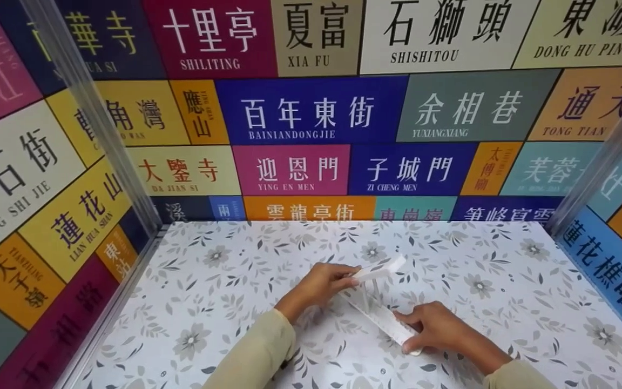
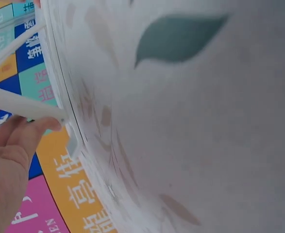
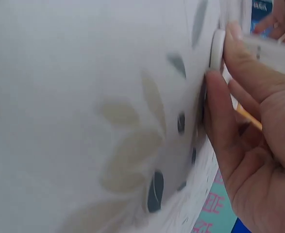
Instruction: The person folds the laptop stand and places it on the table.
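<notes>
A white folding stand has a long flat lower bar [image 1: 384, 320] and an upper bar [image 1: 384, 270], joined by thin struts [image 1: 370, 294]. It is held over a flower-print tabletop. My left hand [image 1: 322, 282] pinches the left end of the upper bar between thumb and fingers. In the left wrist view, the thumb of that hand [image 2: 11, 155] lies along a white bar end [image 2: 30, 106]. My right hand [image 1: 436, 326] grips the near right end of the lower bar. The right wrist view has its thumb and fingers around a rounded white end [image 3: 217, 51].
The tabletop [image 1: 224, 302] carries a white cover printed with grey flowers and leaves. Clear upright posts [image 1: 103, 119] stand at its back corners. Behind and beside it, walls [image 1: 311, 111] show colourful blocks of Chinese lettering.
</notes>
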{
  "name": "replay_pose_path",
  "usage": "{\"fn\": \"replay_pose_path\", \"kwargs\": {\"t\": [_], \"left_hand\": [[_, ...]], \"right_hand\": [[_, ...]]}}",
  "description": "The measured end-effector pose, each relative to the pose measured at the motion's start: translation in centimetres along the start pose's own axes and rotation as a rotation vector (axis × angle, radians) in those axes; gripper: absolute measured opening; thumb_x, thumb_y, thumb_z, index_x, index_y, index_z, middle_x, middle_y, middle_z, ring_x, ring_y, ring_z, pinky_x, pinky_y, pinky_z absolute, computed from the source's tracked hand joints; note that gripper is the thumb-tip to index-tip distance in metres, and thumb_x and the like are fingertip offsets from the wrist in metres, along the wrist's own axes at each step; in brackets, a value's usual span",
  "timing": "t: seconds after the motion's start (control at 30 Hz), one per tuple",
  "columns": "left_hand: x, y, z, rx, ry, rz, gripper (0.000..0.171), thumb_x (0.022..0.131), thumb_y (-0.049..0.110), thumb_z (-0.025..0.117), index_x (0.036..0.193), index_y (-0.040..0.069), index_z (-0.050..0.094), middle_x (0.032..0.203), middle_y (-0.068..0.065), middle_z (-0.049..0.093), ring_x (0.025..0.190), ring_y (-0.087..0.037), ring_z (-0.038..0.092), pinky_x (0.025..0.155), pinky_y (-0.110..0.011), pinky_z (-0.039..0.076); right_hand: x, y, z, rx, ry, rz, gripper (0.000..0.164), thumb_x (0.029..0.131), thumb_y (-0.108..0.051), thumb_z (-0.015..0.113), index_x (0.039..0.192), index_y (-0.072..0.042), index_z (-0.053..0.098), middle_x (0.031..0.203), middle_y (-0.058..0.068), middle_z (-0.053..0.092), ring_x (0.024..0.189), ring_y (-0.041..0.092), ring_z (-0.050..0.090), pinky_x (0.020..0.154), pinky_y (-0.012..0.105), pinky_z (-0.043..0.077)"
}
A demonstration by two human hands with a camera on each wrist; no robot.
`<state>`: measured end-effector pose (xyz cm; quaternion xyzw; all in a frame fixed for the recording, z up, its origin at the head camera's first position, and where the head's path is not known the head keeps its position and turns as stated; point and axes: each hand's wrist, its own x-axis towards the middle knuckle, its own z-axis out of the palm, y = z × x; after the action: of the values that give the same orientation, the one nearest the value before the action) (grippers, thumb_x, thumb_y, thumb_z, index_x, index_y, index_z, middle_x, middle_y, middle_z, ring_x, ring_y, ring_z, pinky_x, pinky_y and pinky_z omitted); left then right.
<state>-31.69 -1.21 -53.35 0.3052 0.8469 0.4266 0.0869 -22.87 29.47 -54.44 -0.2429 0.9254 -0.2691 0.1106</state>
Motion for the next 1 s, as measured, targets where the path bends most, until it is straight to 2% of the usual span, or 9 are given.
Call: {"fn": "replay_pose_path", "kwargs": {"t": [0.1,0.17,0.3,0.4,0.53,0.73,0.87,1.0], "left_hand": [[0.4,-0.5,-0.6,-0.044,-0.057,0.003,0.041,0.098,0.042,0.065,0.138,0.032,0.064,0.134,0.008,0.069,0.111,-0.002,0.066,0.096,-0.024,0.055],[0.8,-0.7,-0.9,-0.068,-0.088,0.000,0.040,0.098,0.041,0.065,0.138,0.033,0.064,0.134,0.008,0.069,0.115,-0.003,0.066,0.099,-0.027,0.054],[1.4,-0.9,-1.3,-0.090,-0.142,-0.018,0.039,0.098,0.040,0.066,0.137,0.035,0.065,0.124,0.011,0.073,0.101,-0.002,0.066,0.096,-0.028,0.055],[1.9,-1.0,-1.6,-0.094,-0.197,-0.022,0.039,0.099,0.041,0.066,0.138,0.036,0.065,0.120,0.014,0.074,0.100,-0.002,0.063,0.100,-0.029,0.052],[2.5,-1.0,-1.9,-0.109,-0.257,-0.006,0.038,0.100,0.038,0.066,0.138,0.037,0.064,0.127,0.014,0.071,0.109,-0.003,0.062,0.107,-0.034,0.048],[3.1,-1.4,-1.9,-0.178,-0.314,-0.008,0.039,0.099,0.038,0.067,0.138,0.037,0.064,0.141,0.012,0.063,0.128,-0.008,0.057,0.117,-0.042,0.040],[3.5,-1.8,-1.6,-0.249,-0.347,-0.004,0.044,0.098,0.037,0.067,0.142,0.032,0.062,0.147,0.013,0.059,0.141,-0.009,0.049,0.123,-0.043,0.033],[3.8,-1.9,-1.4,-0.316,-0.374,-0.022,0.044,0.097,0.032,0.066,0.141,0.033,0.062,0.148,0.013,0.057,0.144,-0.010,0.046,0.124,-0.044,0.029]], "right_hand": [[-0.3,-1.0,0.9,0.000,0.038,0.006,0.082,0.070,-0.052,0.087,0.135,-0.007,0.064,0.058,-0.014,0.049,0.052,0.000,0.037,0.049,0.019,0.036],[-0.5,-1.7,1.4,0.011,0.057,0.016,0.082,0.071,-0.053,0.086,0.134,-0.005,0.064,0.056,-0.014,0.049,0.049,-0.001,0.040,0.047,0.019,0.037],[-0.9,-2.9,2.5,0.088,0.076,0.067,0.083,0.073,-0.051,0.087,0.135,-0.001,0.063,0.055,-0.008,0.054,0.043,0.002,0.050,0.045,0.022,0.044],[-1.2,-3.7,3.1,0.129,0.086,0.106,0.083,0.074,-0.048,0.087,0.135,0.002,0.062,0.059,-0.004,0.056,0.038,0.005,0.053,0.042,0.025,0.046],[-1.4,-4.6,3.7,0.082,0.107,0.133,0.082,0.075,-0.049,0.086,0.133,0.004,0.062,0.057,-0.005,0.056,0.036,0.004,0.050,0.043,0.023,0.045],[-1.4,-5.6,4.4,-0.001,0.137,0.109,0.081,0.077,-0.050,0.084,0.130,0.009,0.063,0.055,-0.007,0.055,0.035,0.004,0.045,0.051,0.023,0.046],[-1.3,-6.3,4.9,-0.023,0.156,0.136,0.082,0.077,-0.051,0.083,0.127,0.012,0.063,0.058,-0.006,0.055,0.041,0.005,0.045,0.051,0.025,0.045],[-1.2,-6.9,5.3,-0.036,0.163,0.155,0.080,0.077,-0.051,0.084,0.123,0.013,0.067,0.062,-0.001,0.057,0.051,0.010,0.047,0.052,0.028,0.045]]}}
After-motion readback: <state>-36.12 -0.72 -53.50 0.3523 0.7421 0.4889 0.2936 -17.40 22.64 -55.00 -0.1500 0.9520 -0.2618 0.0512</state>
